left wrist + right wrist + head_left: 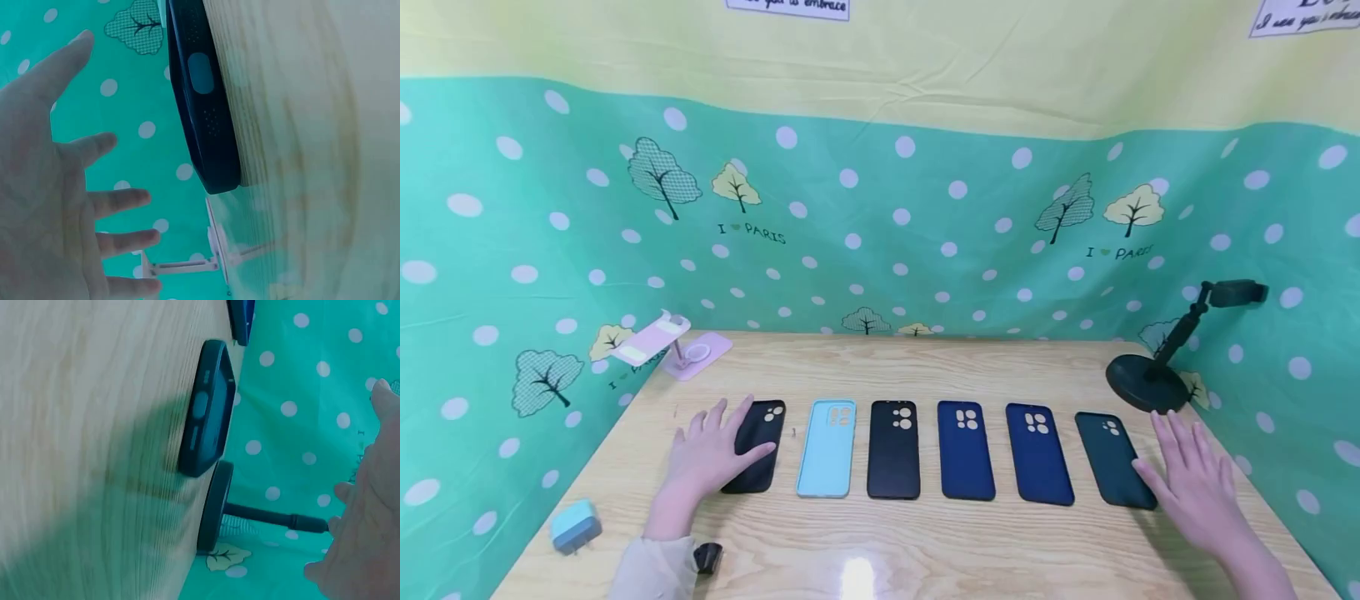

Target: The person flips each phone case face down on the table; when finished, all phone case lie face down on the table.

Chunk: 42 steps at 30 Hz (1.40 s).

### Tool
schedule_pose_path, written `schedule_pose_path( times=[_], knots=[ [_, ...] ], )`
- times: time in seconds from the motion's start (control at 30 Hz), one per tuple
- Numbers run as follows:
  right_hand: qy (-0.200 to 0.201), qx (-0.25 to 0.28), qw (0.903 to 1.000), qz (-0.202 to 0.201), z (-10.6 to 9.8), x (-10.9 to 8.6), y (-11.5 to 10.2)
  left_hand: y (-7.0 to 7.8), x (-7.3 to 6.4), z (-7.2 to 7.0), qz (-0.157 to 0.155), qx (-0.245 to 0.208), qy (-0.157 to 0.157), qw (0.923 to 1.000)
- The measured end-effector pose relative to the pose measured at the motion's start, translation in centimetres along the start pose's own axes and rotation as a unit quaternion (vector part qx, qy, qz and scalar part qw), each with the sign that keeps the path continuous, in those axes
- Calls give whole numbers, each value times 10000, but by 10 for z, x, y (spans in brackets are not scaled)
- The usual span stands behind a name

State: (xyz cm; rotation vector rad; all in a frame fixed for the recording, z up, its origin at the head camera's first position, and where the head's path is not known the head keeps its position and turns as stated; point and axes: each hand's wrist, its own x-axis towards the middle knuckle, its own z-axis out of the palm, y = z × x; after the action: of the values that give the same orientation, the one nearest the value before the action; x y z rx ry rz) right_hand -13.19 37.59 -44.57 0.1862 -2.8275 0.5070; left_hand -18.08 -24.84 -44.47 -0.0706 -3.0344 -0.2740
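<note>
My left grip [56,200] spread wide, a dark phone case [205,106] on the wood counter [312,125], dotted green cloth [140,103] behind, a pale stand [187,267].

The head camera is looking forward and down over the table [970,550]. Both wrist cameras, tipped sideways, are facing the curtain [925,225] from low and close; the left is sharing the black case [760,431] with the head view, the right the dark green case [1112,460].
</note>
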Motion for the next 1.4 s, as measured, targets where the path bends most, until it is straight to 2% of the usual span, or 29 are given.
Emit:
schedule_pose_path(
  times=[0.2, 0.33, 0.53, 0.77, 0.97, 1.1, 1.3, 1.4],
  knots=[
    [-92, 544, 9982, -253, 8, 9, -18, -1, -2, -2, -33, -190, -251, 9995],
    [-90, 899, 9945, -521, 16, 20, -37, -4, 0, -1, 12, -527, -504, 9973],
    [-223, 1080, 9897, -907, 28, 39, -75, -10, 1, 1, 13, -882, -760, 9932],
    [-422, 1181, 9825, -1376, 50, 58, -122, -12, 2, 0, -4, -1132, -958, 9889],
    [-925, 1448, 9731, -1534, 63, 71, -166, -16, 4, 2, 16, -1366, -1005, 9855],
    [-1193, 1606, 9657, -1654, 74, 81, -196, -20, 5, 4, -37, -1413, -911, 9858],
    [-1746, 1915, 9514, -1663, 94, 92, -240, -25, 8, 4, -189, -1435, -760, 9865],
    [-1900, 2094, 9436, -1724, 103, 96, -260, -25, 8, 3, -209, -1453, -758, 9863]
  ],
)
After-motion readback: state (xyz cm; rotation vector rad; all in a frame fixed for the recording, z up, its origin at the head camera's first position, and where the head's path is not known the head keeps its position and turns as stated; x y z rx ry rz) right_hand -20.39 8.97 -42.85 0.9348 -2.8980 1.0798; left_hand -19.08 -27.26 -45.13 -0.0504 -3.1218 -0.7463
